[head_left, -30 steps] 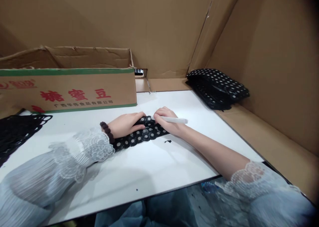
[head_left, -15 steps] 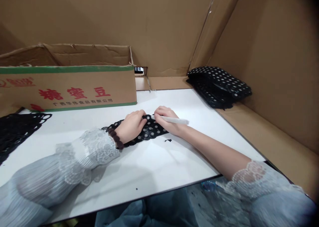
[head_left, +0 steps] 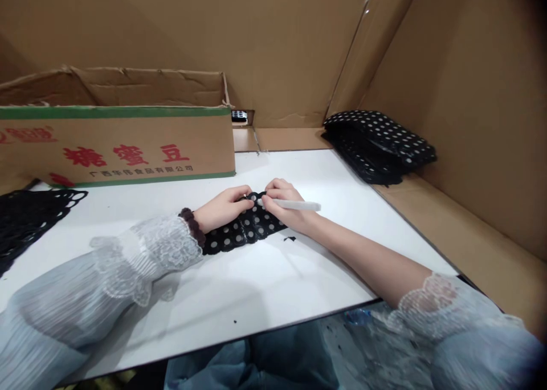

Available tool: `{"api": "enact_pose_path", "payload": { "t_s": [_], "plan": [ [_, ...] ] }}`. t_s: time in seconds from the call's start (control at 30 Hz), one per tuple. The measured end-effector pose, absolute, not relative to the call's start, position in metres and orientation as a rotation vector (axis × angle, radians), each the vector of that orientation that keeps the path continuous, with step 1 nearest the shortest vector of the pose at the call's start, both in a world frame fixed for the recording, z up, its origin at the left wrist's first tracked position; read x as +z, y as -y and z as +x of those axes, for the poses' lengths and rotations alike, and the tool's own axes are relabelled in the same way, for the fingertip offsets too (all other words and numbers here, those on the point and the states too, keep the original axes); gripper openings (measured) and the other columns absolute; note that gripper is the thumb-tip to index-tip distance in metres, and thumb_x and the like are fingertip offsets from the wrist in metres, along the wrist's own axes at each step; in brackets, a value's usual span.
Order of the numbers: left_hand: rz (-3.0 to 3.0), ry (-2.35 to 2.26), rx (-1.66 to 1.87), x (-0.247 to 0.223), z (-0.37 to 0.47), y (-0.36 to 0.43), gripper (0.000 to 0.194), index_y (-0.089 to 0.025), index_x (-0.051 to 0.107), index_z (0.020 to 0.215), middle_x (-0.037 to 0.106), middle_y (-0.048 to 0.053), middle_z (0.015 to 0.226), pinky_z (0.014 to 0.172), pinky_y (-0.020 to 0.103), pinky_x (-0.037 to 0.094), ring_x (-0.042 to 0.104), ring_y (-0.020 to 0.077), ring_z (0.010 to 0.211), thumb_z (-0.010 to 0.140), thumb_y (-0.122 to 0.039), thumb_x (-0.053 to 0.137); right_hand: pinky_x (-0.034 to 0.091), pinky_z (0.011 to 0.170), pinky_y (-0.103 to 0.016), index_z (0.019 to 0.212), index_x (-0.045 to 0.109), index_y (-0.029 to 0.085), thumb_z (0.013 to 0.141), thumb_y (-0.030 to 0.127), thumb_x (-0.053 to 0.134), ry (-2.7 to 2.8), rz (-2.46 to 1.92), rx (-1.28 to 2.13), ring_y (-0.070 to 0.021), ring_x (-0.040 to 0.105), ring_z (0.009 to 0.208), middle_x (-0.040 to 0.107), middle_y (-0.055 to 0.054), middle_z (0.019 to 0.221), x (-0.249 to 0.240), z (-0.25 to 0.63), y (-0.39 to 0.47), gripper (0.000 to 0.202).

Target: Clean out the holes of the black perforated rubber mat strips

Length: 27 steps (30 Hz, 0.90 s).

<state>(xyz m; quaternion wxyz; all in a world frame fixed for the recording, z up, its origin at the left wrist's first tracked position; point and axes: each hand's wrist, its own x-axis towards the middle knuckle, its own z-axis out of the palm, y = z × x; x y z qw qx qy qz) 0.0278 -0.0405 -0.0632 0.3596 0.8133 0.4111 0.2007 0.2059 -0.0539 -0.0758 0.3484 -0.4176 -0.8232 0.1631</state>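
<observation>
Your left hand [head_left: 224,208] pinches dotted fabric [head_left: 256,226] | your right hand [head_left: 293,217] grips white tool [head_left: 301,206] | likely light, limp: pinch edges

White tabletop [head_left: 205,299]: dotted strip [head_left: 252,230], black scrap [head_left: 289,239], black mesh [head_left: 29,219], printed carton [head_left: 119,142].

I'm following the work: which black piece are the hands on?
The dotted strip between left hand and right hand; the dotted bundle, far right, and openwork piece, far left, lie apart.
</observation>
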Motion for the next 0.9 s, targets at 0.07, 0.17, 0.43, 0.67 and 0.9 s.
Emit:
{"api": "enact_pose_path", "payload": {
  "t_s": [0.07, 0.17, 0.43, 0.67, 0.9],
  "plan": [
    [2.06, -1.042, 0.511, -0.062, 0.027, 0.04, 0.019, -0.017, 0.048, 0.077, 0.05, -0.002, 0.077, 0.076, 0.026, 0.036, 0.046, 0.0147, 0.079, 0.08, -0.033, 0.037, 0.036, 0.079, -0.031, 0.054, 0.052, 0.016, 0.081, 0.023, 0.04, 2.091, -1.107, 0.505, -0.0149, 0.049, 0.081, 0.051, -0.003, 0.077, -0.074, 0.205, 0.055, 0.03],
    [2.024, -1.047, 0.512, -0.061, 0.025, 0.041, 0.028, -0.017, 0.05, 0.078, 0.051, -0.001, 0.078, 0.077, 0.027, 0.037, 0.046, 0.0147, 0.079, 0.082, -0.039, 0.033, 0.036, 0.079, -0.028, 0.051, 0.052, 0.016, 0.08, 0.02, 0.039, 2.02, -1.096, 0.648, -0.0132, 0.05, 0.08, 0.052, -0.003, 0.079, -0.072, 0.206, 0.058, 0.032],
    [2.007, -1.101, 0.516, -0.064, 0.023, 0.042, 0.025, -0.017, 0.046, 0.072, 0.046, -0.002, 0.069, 0.068, 0.025, 0.038, 0.043, 0.0127, 0.069, 0.081, -0.038, 0.035, 0.036, 0.078, -0.027, 0.051, 0.051, 0.016, 0.08, 0.018, 0.039, 1.944, -1.081, 0.715, -0.0128, 0.051, 0.079, 0.053, -0.001, 0.077, -0.071, 0.208, 0.058, 0.031],
    [2.054, -1.107, 0.488, -0.06, 0.027, 0.045, 0.024, -0.017, 0.042, 0.07, 0.043, -0.002, 0.069, 0.07, 0.026, 0.037, 0.042, 0.0132, 0.07, 0.081, -0.036, 0.033, 0.035, 0.079, -0.032, 0.052, 0.051, 0.017, 0.084, 0.021, 0.036, 2.065, -1.125, 0.454, -0.015, 0.047, 0.08, 0.054, -0.003, 0.076, -0.075, 0.203, 0.06, 0.035],
    [2.059, -1.299, 0.416, -0.061, 0.037, 0.057, 0.021, -0.019, 0.039, 0.069, 0.047, 0.0, 0.071, 0.073, 0.031, 0.037, 0.045, 0.0158, 0.072, 0.082, -0.032, 0.028, 0.036, 0.072, -0.034, 0.067, 0.056, 0.016, 0.084, 0.022, 0.034, 2.347, -1.207, -0.067, -0.0201, 0.042, 0.08, 0.054, -0.01, 0.079, -0.089, 0.191, 0.054, 0.029]
  ]
}}
